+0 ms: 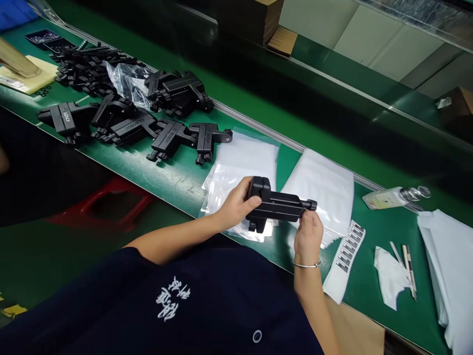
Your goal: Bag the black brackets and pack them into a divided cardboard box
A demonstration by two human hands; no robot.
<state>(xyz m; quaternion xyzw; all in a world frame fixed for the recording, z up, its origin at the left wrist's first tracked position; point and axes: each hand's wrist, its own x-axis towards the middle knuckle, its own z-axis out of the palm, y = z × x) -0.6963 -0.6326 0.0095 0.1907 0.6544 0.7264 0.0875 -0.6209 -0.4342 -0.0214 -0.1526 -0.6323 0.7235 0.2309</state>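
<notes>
A black plastic clamp mount (283,206) is held up in front of me, over the near edge of the bench. My left hand (238,204) grips its thick left end, the thumb lying across the body. At the other end, the fingers of my right hand (309,229) pinch it just below the small knob. Clear plastic bags (247,158) lie flat beneath and behind the mount, and a second stack of bags (323,182) is beside them. Several similar black mounts marked BOSCH (172,138) rest in a row to the left.
More black parts (92,69) are heaped at the far left by a crumpled plastic bag (129,81). On the right are a label strip (345,261), a pump bottle (386,198), a white cloth (389,276) and white sheets (449,266). A red stool (103,202) stands below the bench.
</notes>
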